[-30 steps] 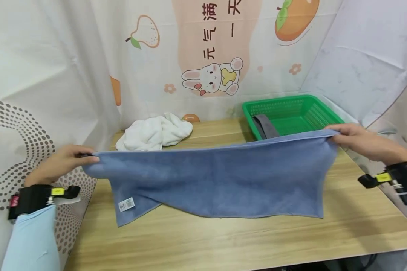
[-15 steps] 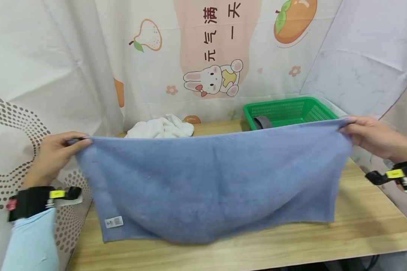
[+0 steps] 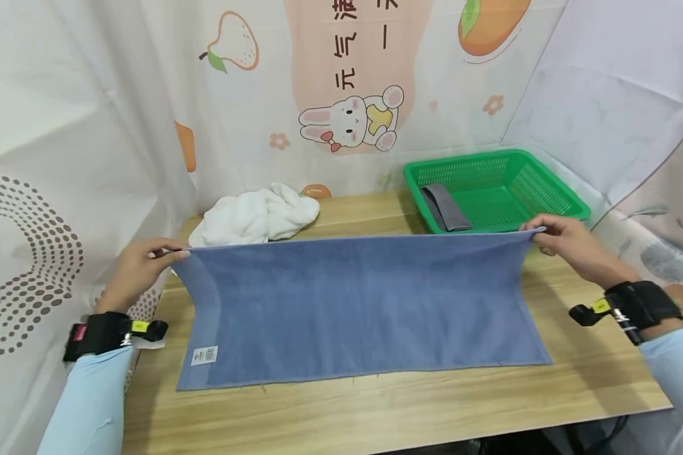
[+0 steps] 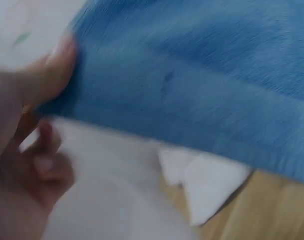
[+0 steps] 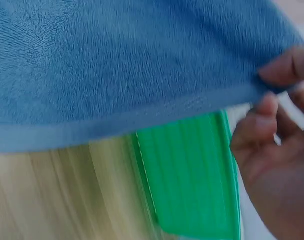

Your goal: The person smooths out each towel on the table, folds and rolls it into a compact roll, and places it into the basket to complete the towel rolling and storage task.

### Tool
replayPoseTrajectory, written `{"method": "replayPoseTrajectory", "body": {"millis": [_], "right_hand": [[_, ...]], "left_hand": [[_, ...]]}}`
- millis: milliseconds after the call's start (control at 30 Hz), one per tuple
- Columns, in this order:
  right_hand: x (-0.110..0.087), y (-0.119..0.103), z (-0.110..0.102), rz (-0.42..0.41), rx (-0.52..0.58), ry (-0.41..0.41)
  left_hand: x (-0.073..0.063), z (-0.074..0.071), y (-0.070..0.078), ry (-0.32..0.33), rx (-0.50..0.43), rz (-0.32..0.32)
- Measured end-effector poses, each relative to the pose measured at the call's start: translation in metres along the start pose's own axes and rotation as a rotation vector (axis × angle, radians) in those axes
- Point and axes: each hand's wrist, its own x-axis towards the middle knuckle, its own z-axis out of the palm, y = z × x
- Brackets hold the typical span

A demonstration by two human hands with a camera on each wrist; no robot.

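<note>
A blue towel [image 3: 358,309] is stretched wide between both hands, its upper edge raised and its lower part reaching down to the tabletop. At its upper left corner my left hand [image 3: 139,268] pinches the edge between thumb and fingers. The left wrist view shows that thumb [image 4: 59,65] on the towel's face. My right hand [image 3: 572,246] pinches the upper right corner; in the right wrist view its thumb and fingertips [image 5: 279,70] grip the hemmed edge. A white label [image 3: 204,355] lies near the towel's lower left corner.
Behind the towel at the back left is a crumpled white towel [image 3: 256,215]. A green plastic basket [image 3: 552,183] stands at the back right with a folded grey cloth [image 3: 446,207] inside. The wooden table [image 3: 347,417] ends at a front edge; printed curtains enclose its back and sides.
The blue towel was lifted higher and billowing half a second ago. Both hands have since come lower and closer together, and its lower part now lies flatter and straighter.
</note>
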Motion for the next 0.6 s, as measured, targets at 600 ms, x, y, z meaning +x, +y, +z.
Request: {"method": "replayPoseTrajectory", "body": {"millis": [600], "right_hand": [[-0.034, 0.017, 0.031, -0.031, -0.351, -0.523]], "left_hand": [[-0.025, 0.038, -0.017, -0.737, -0.016, -0.118]]}}
